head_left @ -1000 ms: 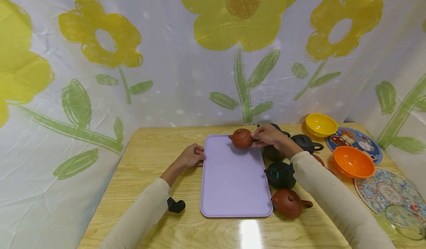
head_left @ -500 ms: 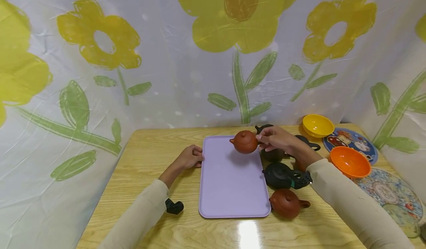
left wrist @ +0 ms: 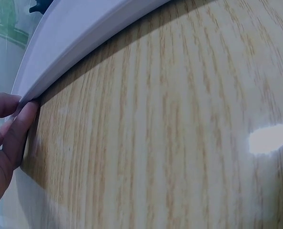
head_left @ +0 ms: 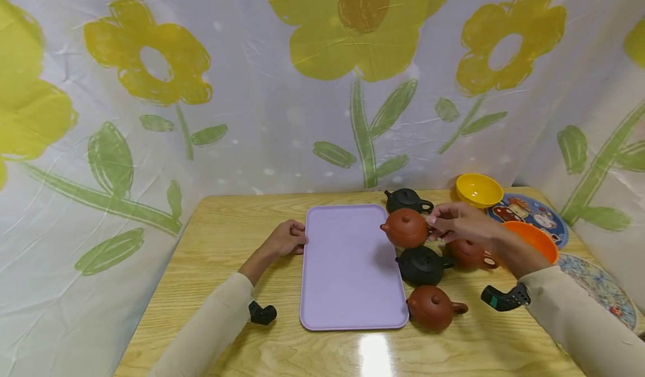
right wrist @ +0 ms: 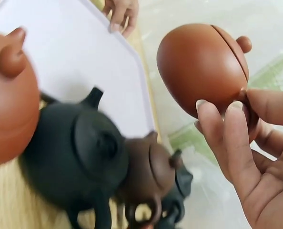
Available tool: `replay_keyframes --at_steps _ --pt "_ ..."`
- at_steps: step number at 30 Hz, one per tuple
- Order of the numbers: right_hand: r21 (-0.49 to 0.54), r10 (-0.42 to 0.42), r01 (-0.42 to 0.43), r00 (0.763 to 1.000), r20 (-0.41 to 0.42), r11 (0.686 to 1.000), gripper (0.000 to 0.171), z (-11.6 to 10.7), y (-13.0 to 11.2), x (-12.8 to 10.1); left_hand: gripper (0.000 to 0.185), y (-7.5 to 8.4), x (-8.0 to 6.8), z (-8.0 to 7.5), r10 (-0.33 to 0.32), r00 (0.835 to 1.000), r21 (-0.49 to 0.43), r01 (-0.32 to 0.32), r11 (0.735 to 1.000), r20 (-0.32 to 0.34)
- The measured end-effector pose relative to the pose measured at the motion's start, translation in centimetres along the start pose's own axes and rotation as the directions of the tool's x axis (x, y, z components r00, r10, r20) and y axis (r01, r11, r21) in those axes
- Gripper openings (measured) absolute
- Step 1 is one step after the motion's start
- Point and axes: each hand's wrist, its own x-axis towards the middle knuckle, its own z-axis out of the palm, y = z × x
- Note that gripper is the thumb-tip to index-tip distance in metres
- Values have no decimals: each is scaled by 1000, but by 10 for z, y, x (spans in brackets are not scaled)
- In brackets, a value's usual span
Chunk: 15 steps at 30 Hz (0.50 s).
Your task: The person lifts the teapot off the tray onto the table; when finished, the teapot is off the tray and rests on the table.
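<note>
In the head view my right hand (head_left: 461, 223) pinches the handle of a reddish-brown teapot (head_left: 405, 228), held in the air over the lilac tray's right edge. The right wrist view shows this teapot (right wrist: 198, 69) tilted, its handle between thumb and fingers. At the tray (head_left: 353, 265), my left hand (head_left: 285, 238) pinches the left rim; the left wrist view shows thumb and finger (left wrist: 22, 119) on that rim. Along the tray's right side stand a black teapot (head_left: 422, 265), another reddish-brown teapot (head_left: 435, 307) and a black teapot (head_left: 405, 199) at the back.
Another reddish-brown teapot (head_left: 468, 252) sits below my right forearm. A dark brown teapot (right wrist: 148, 167) shows in the right wrist view. Yellow bowl (head_left: 478, 191), orange bowl (head_left: 536, 242) and round patterned mats (head_left: 599, 282) lie at the right. A flowered curtain (head_left: 272, 113) hangs behind.
My right hand has carried the reddish-brown teapot rightward from above the tray's far right corner to over its right edge. The left hand has kept its place on the rim.
</note>
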Motion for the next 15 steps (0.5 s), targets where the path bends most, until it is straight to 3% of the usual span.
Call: replay_keyframes --at_steps 15 --pt "-29 -49 53 991 125 998 23 -35 45 -63 37 -1 2 -1 2 1000 -16 -2 1000 9"
